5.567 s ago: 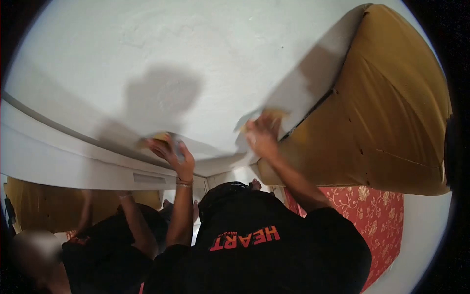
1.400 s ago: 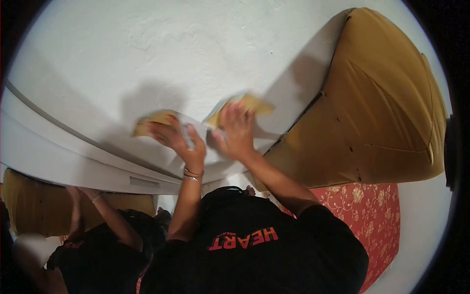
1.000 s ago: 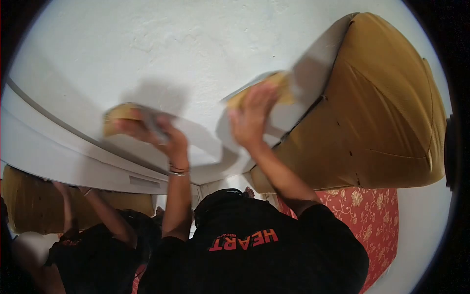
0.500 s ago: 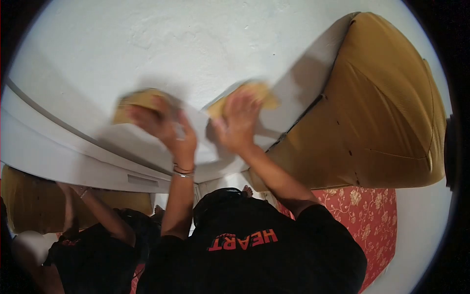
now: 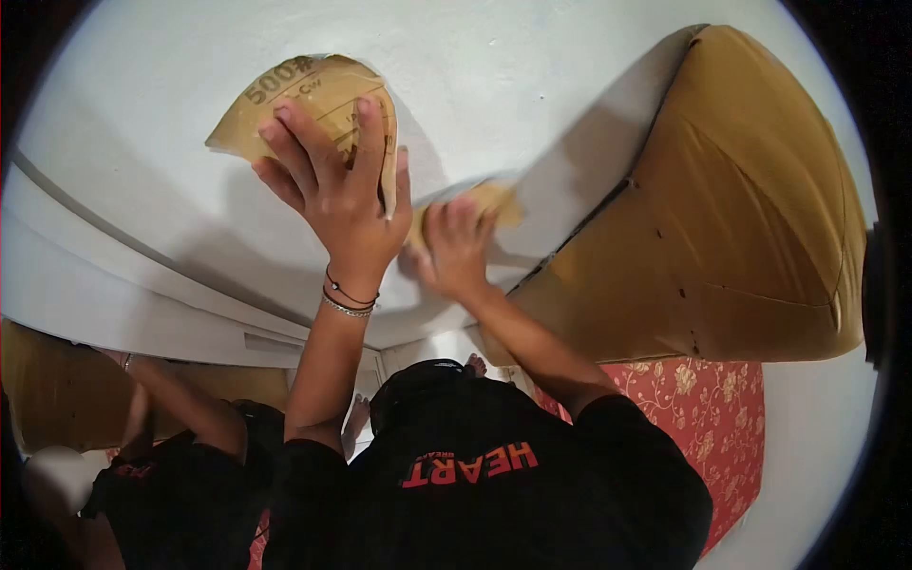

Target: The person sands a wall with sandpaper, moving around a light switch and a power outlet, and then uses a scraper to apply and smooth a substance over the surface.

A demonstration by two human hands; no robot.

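Tan curved paper sheet with dark "500#" printing (image 5: 328,84) beneath the left hand (image 5: 351,195)

I have the left hand open on the printed sheet, fingers spread across its face and thumb just beyond the curled edge. A silver bracelet and dark cords (image 5: 348,302) circle that wrist. Behind the sheet is the white, slightly uneven wall (image 5: 465,62).

My right hand (image 5: 456,252) is nearer the mustard-brown upholstered piece (image 5: 760,209), its fingers reaching over a smaller-looking tan sheet (image 5: 501,204) at the wall. Blur keeps me from telling whether it grips or only presses. The two sheets are apart, the printed one farther from the upholstery.

Along the wall's lower left edge I see a white panel (image 5: 161,299) with a rectangular recess (image 5: 275,344). Below it, a black-sleeved person (image 5: 180,494) appears, apparently reflected. Red floral fabric (image 5: 712,408) shows beneath the upholstered piece, beside the black shirt with red "HEART" lettering (image 5: 532,513).
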